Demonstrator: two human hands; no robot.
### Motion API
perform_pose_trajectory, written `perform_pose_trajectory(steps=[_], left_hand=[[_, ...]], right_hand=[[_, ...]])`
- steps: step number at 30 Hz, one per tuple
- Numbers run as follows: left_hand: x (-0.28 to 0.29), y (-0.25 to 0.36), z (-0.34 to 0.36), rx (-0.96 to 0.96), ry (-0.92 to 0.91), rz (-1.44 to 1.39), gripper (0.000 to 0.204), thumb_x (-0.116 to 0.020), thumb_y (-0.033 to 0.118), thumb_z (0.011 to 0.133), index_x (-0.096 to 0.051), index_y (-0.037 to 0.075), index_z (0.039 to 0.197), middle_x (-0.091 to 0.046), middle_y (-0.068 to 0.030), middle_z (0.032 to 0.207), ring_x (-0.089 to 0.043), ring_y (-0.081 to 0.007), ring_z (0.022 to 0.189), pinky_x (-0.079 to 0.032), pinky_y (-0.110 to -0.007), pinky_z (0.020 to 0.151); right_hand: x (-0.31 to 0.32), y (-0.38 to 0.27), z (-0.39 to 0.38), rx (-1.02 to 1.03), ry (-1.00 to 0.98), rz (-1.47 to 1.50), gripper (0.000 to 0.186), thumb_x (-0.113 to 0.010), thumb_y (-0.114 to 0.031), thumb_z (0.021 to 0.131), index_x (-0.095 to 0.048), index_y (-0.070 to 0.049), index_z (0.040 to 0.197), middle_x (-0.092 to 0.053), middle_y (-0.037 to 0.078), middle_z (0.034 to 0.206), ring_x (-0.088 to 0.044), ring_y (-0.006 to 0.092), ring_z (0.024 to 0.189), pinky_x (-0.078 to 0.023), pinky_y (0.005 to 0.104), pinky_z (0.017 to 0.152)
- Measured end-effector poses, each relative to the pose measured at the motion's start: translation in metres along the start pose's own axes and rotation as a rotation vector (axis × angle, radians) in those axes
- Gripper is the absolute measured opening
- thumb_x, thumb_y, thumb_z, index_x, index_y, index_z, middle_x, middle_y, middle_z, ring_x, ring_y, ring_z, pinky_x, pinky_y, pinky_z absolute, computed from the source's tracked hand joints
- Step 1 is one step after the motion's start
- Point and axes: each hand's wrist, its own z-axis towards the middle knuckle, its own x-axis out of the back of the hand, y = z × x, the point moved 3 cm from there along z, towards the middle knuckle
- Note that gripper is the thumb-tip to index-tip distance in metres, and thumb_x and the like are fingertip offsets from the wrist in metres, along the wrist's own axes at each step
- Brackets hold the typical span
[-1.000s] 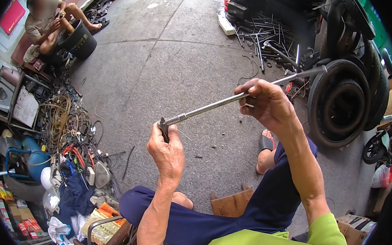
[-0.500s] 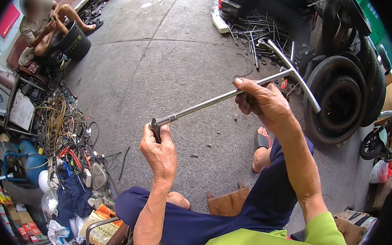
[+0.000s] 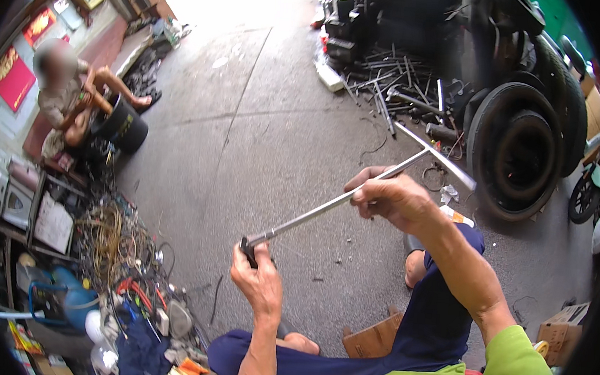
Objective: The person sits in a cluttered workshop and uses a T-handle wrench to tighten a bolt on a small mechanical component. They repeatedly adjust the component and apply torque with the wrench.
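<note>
My left hand [image 3: 257,283], low in the middle, pinches a small dark part [image 3: 246,248] at the socket end of a long silver T-handle wrench [image 3: 312,214]. Higher and to the right, my right hand [image 3: 401,206] has its fingers around the wrench's shaft, below the crossbar. The wrench slants up to the right, with the crossbar at its far end. The part's exact shape is hidden by my left fingers. Both hands are above my dark blue trousered legs [image 3: 439,304] and the concrete floor [image 3: 209,180].
A co-worker [image 3: 64,95] sits at the left by a black bucket [image 3: 118,131]. Tangled cables [image 3: 119,251] line the left side. Metal rods [image 3: 406,90] and stacked tyres [image 3: 499,118] stand right. A wooden stool [image 3: 369,334] is below me, a cardboard box [image 3: 560,335] at lower right.
The view has tilted up, showing more of the doorway. Both hands and the wrench sit lower in the picture. The crossbar has turned over the last second.
</note>
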Motion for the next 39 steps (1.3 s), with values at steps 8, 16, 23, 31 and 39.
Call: perform_pose_trajectory(steps=[8, 16, 23, 31, 39], left_hand=[[-0.011, -0.012, -0.004, -0.036, 0.021, -0.039, 0.014, -0.059, 0.004, 0.085, -0.059, -0.007, 0.078, -0.060, -0.0097, 0.065, -0.052, -0.0152, 0.056, -0.042, -0.032, 0.050], [-0.016, -0.011, -0.012, 0.098, -0.045, -0.146, 0.020, -0.048, 0.013, 0.090, -0.064, 0.002, 0.083, -0.055, -0.0018, 0.058, -0.048, -0.0093, 0.045, -0.035, -0.024, 0.039], [-0.004, -0.003, -0.006, 0.092, -0.084, -0.024, 0.019, -0.052, 0.015, 0.092, -0.065, 0.001, 0.090, -0.063, -0.0072, 0.068, -0.058, -0.0144, 0.057, -0.047, -0.026, 0.050], [0.004, -0.006, -0.007, -0.053, -0.006, 0.002, 0.020, -0.056, 0.013, 0.093, -0.061, -0.003, 0.081, -0.057, -0.0034, 0.065, -0.045, -0.0092, 0.055, -0.035, -0.029, 0.047], [0.008, -0.007, -0.001, -0.077, 0.042, 0.013, 0.023, -0.057, 0.018, 0.097, -0.063, -0.001, 0.086, -0.050, 0.0012, 0.061, -0.042, -0.0057, 0.053, -0.032, -0.027, 0.046]], right_hand=[[0.003, -0.009, -0.001, 0.027, 0.210, -0.387, 0.071, -0.055, -0.072, 0.082, -0.065, -0.004, 0.069, -0.060, 0.007, 0.057, -0.057, 0.0121, 0.049, -0.044, 0.0283, 0.043], [0.016, -0.001, -0.005, 0.016, -0.003, -0.216, 0.048, -0.076, -0.048, 0.081, -0.058, -0.009, 0.059, -0.047, -0.002, 0.050, -0.040, 0.0075, 0.043, -0.025, 0.0268, 0.038], [0.006, -0.010, -0.003, 0.029, 0.041, -0.252, 0.037, -0.079, -0.041, 0.079, -0.065, -0.010, 0.063, -0.053, 0.000, 0.055, -0.045, 0.0092, 0.048, -0.031, 0.0267, 0.042], [0.007, 0.001, -0.002, 0.026, 0.022, -0.171, 0.040, -0.088, -0.030, 0.068, -0.063, -0.003, 0.081, -0.060, 0.005, 0.070, -0.056, 0.0114, 0.062, -0.046, 0.0241, 0.057], [-0.002, 0.003, -0.002, 0.026, 0.129, -0.058, 0.041, -0.086, -0.015, 0.069, -0.066, 0.003, 0.099, -0.063, 0.005, 0.072, -0.059, 0.0116, 0.061, -0.050, 0.0235, 0.058]])
